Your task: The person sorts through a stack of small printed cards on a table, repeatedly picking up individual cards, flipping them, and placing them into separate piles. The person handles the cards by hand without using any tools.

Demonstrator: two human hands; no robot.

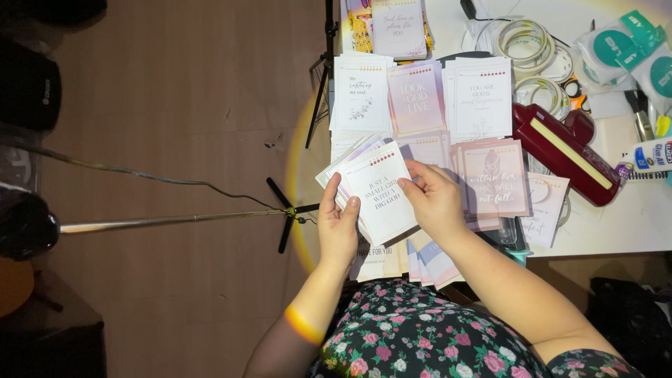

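Observation:
Both hands hold a fanned stack of white printed cards (374, 187) above the table's near edge. My left hand (337, 225) grips the stack from its lower left, thumb on the top card. My right hand (435, 199) holds the right side, fingers over the card's edge. The top card is white with a row of small dots and dark lettering. More cards fan out beneath it.
Piles of white, pink and lilac cards (420, 98) cover the white table (623, 224). A dark red stapler-like tool (563, 150), tape rolls (526, 40), a glue bottle (647, 155) and teal packets lie to the right. A tripod leg (168, 220) and cable cross the wooden floor on the left.

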